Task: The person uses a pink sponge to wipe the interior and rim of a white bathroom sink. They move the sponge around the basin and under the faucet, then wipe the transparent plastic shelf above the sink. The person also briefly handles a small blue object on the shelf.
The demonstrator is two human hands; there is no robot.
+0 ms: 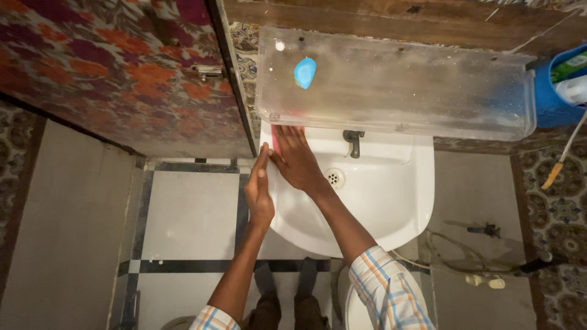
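While the person is standing over the white sink [391, 201], both hands are reaching to its back left corner. The right hand [298, 160] is lying flat over a pink thing [275, 144], maybe soap, w/ fingers straight and close together; they are resting on it, not squeezing it. Only a thin pink strip is showing by the thumb side, so can't tell its full shape. The left hand [260, 190] is staying at the sink's left edge, just beside the right hand. Its fingers are straight and pressed together, pointing up at the wall, & the tips are touching or almost touching the right hand's thumb; can't tell which.

A grey tap [353, 142] is sticking out near the right hand, and the drain hole [333, 178] is sitting just below it. A clear plastic shelf [397, 79] is hanging above the sink, w/ a little blue oval thing [304, 73] lying in it. A blue cup [553, 91] is hanging at the shelf's right end. The floor [189, 214] below has white tiles w/ dark lines.
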